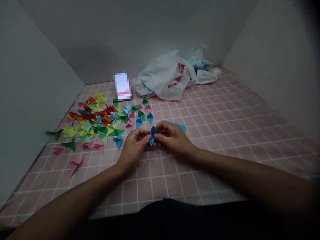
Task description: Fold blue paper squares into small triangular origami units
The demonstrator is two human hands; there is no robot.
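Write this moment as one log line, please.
left hand: pinching blue paper | right hand: same | left: paper shapes | far side: lit screen, white bag

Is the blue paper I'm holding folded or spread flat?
Folded: the blue paper is a narrow shape with differently shaded faces, pinched between left hand and right hand.

Looks like a small folded paper piece point(153, 130), blue all over, darker in the upper part and lighter toward the bottom. Stands nearly upright, taller than wide, leaning slightly rightward at the top, with a rounded upper end and a narrower lower tip. Sits pinched between the left hand point(135, 141) and the right hand point(176, 140), partly covered; shows too small to make out each crease.
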